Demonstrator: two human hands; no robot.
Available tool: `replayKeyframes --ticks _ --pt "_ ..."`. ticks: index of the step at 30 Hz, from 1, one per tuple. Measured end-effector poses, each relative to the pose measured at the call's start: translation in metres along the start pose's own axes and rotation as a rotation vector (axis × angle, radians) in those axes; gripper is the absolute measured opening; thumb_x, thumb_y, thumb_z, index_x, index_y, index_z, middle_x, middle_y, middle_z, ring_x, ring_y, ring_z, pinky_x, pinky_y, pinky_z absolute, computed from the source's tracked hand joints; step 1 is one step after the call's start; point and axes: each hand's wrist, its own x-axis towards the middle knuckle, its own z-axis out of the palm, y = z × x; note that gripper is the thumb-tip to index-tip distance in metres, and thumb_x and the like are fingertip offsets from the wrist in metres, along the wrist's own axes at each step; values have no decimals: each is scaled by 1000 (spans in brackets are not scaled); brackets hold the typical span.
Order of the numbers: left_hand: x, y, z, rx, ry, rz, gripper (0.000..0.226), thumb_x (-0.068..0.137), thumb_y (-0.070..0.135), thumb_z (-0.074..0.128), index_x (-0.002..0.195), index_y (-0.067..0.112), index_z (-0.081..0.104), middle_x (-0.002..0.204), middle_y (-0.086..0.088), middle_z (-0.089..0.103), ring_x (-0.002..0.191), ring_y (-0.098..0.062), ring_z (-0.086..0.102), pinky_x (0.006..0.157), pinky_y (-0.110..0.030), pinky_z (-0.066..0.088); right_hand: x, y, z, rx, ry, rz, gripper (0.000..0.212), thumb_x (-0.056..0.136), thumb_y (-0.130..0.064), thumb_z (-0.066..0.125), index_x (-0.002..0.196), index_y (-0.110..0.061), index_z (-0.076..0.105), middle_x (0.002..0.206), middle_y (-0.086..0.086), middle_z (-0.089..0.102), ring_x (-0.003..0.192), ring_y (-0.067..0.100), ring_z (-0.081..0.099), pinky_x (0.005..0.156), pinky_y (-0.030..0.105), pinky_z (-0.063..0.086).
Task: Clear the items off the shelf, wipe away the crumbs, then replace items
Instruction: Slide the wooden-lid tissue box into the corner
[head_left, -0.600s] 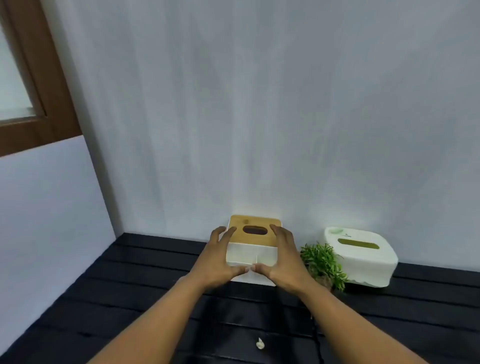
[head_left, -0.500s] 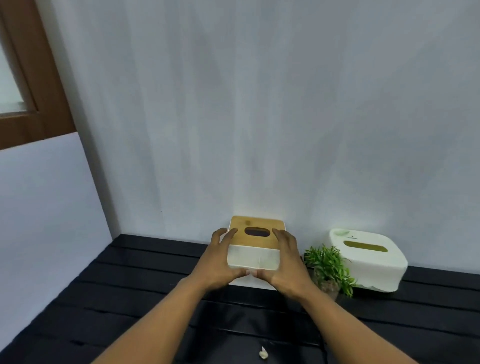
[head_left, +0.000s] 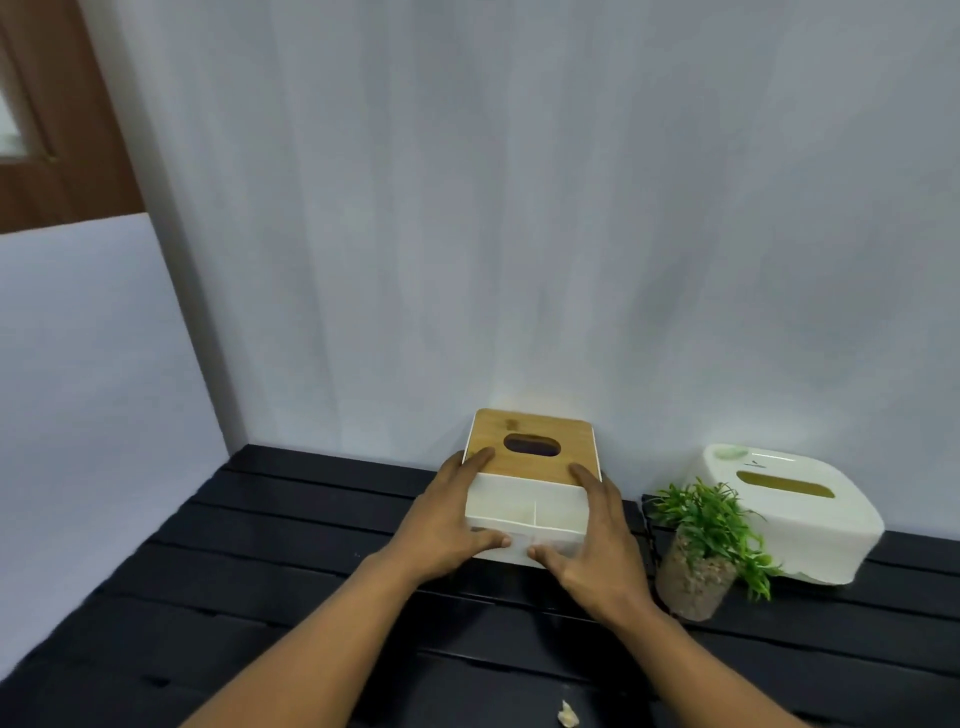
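- Against the far wall (head_left: 519, 208), on the black slatted shelf (head_left: 291, 525): white tissue box (head_left: 524, 512) with a wooden lid (head_left: 535, 447), dark oval slot in the lid's middle.
- Box body is plain white, with a thin vertical seam on its near face. Lid is tan wood grain with rounded corners.
- Left hand (head_left: 447, 525) is on the box's left side: thumb laid across the near face low down, fingers running up the left edge onto the lid.
- Right hand (head_left: 597, 540) mirrors it on the right side: thumb on the near face, fingers up along the right edge to the lid's corner.
- Both hands are clamped on the box, which sits between the palms. Thumb tips nearly meet at the seam, small gap between them.
- Cannot tell if the box base is touching the shelf or just off it; a shadow shows under its near edge.
- Right of the box, just beside the right hand: small green plant (head_left: 711, 525) in a clear pot filled with gravel.
- Behind and right of the plant: second tissue box (head_left: 810, 525), all white, rounded corners, slot on top, touching the plant's leaves in this view.
- Near edge of shelf, well apart from the box: one pale crumb (head_left: 567, 717).
- Far left: brown wood frame (head_left: 67, 130) above a white panel.
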Motion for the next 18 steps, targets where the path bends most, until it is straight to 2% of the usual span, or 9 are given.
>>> replayKeyframes --ticks 6,11,18 --pt "-20 -40 -63 51 31 -27 100 67 47 80 145 44 18 155 8 22 136 -14 31 110 -32 30 5 -63 43 -30 12 -26 96 66 -44 80 141 -37 20 150 -5 22 123 20 46 90 35 48" --pt "-43 -88 -117 74 63 -74 100 67 43 82 147 40 22 154 6 25 135 -14 31 103 -22 25 12 -118 92 -32 -39 -60 97 66 -48 79 140 -37 17 150 -5 20 119 22 49 91 37 51" --pt "-63 -150 -155 24 129 -120 97 68 37 83 147 37 26 152 8 28 135 -13 31 104 -21 24 22 -158 156 -71 -79 -110 94 68 -52 75 140 -34 18 148 -2 23 119 24 49 89 41 50"
